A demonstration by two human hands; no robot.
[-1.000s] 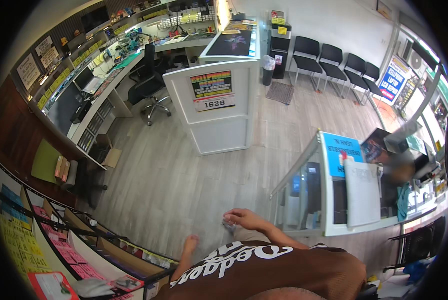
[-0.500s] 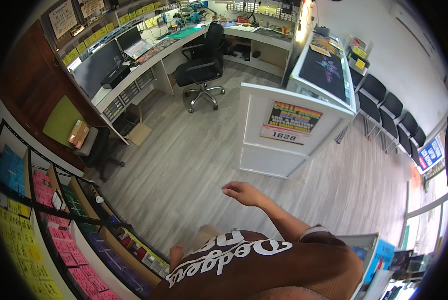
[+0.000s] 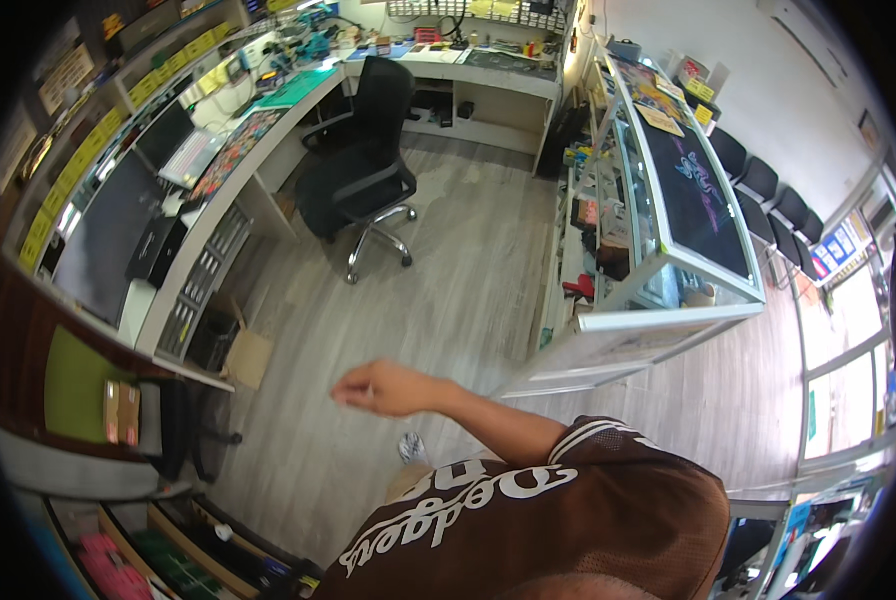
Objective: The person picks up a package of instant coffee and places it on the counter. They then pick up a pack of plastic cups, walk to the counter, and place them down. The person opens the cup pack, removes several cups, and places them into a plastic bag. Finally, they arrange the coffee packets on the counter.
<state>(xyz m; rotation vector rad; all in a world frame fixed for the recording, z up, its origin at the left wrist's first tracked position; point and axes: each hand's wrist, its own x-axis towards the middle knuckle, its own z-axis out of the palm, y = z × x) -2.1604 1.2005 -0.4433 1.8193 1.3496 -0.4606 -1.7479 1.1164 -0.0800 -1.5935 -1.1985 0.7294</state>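
Observation:
My right hand (image 3: 386,388) hangs in front of my body above the grey wood-look floor (image 3: 288,440). Its fingers are loosely bent and slightly apart, with nothing visible in them, and it touches nothing. Below it, one grey shoe (image 3: 411,447) of mine shows beside my brown shirt (image 3: 538,525) with white lettering. My left hand is out of the picture. The nearest furniture ahead is a black wheeled office chair (image 3: 363,180) at the workbench and, to the right, a white gate panel (image 3: 618,350) at the end of a glass display counter (image 3: 683,190).
A long L-shaped workbench (image 3: 258,150) with a laptop (image 3: 190,158) and tools runs along the left and back. At lower left are a green-backed chair (image 3: 73,385) bearing a cardboard box (image 3: 122,412) and trays of pink packets (image 3: 113,570). Black chairs (image 3: 758,180) line the right wall.
I have moved forward, so the office chair and counter look closer and the shelf trays have slid down and back. My right hand has shifted left; my left hand has left the picture.

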